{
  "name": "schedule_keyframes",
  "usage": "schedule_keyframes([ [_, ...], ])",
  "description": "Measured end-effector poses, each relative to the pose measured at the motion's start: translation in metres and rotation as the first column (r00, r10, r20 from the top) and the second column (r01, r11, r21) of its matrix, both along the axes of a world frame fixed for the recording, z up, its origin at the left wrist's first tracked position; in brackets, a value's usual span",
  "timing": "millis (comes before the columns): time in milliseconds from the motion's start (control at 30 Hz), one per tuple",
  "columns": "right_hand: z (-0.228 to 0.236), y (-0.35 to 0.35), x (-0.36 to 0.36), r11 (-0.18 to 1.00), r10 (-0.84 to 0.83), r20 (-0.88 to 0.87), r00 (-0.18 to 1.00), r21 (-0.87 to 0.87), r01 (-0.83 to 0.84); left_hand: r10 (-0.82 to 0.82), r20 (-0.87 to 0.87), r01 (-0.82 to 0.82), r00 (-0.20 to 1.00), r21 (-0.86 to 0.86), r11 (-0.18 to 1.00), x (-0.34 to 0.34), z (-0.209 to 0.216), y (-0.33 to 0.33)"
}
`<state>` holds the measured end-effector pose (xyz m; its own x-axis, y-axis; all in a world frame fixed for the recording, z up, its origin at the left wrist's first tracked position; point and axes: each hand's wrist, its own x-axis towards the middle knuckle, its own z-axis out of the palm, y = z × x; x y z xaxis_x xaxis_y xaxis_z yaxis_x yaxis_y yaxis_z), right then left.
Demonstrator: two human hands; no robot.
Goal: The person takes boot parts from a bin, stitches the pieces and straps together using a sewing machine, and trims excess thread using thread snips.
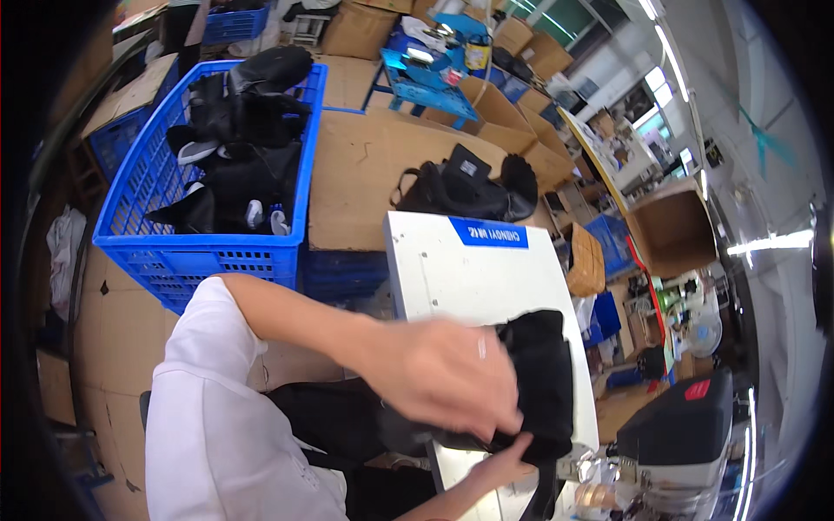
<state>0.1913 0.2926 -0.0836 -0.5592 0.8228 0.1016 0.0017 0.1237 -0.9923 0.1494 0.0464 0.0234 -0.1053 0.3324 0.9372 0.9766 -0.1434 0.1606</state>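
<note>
A soft black fabric piece [543, 373] lies folded over the white machine table [473, 273], with a black strap-like end hanging by its lower edge. My left hand [443, 373], blurred by motion, crosses above it with fingers curled down against the fabric's near part. What those fingertips pinch, if anything, is hidden. Lower down, my right hand [499, 471] grips the lower edge of the same piece, thumb on top. Close by on the right stands a machine head [682, 425], dark on top and pale below, with metal parts towards my right hand.
A blue plastic crate [200, 247] of black shoe-like pieces stands at the left. Beyond the table, more black pieces [465, 187] lie on a cardboard sheet [352, 165]. Further back are a blue stool [426, 87] and an open carton [673, 230].
</note>
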Motion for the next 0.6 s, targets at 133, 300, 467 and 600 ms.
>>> schedule_keyframes([
  [133, -0.002, 0.070, 0.036, 0.827, 0.234, -0.310, 0.921, -0.435, -0.356, 0.134, 0.317, -0.133, 0.939, -0.027, 0.991, -0.036, 0.005, 0.007],
  [300, -0.023, 0.061, 0.051, 0.817, 0.370, -0.395, 0.841, -0.292, -0.497, -0.219, 0.592, 0.338, 0.776, -0.096, 0.936, -0.065, -0.033, 0.073],
  [467, -0.021, 0.074, 0.059, 0.822, 0.553, -0.040, 0.832, -0.136, -0.553, -0.371, 0.856, 0.734, 0.360, -0.014, 0.679, -0.054, -0.035, 0.120],
  [600, -0.006, 0.094, 0.083, 0.751, 0.644, 0.173, 0.745, -0.328, -0.573, -0.281, 0.948, 0.626, 0.152, 0.128, 0.769, -0.040, -0.016, 0.138],
])
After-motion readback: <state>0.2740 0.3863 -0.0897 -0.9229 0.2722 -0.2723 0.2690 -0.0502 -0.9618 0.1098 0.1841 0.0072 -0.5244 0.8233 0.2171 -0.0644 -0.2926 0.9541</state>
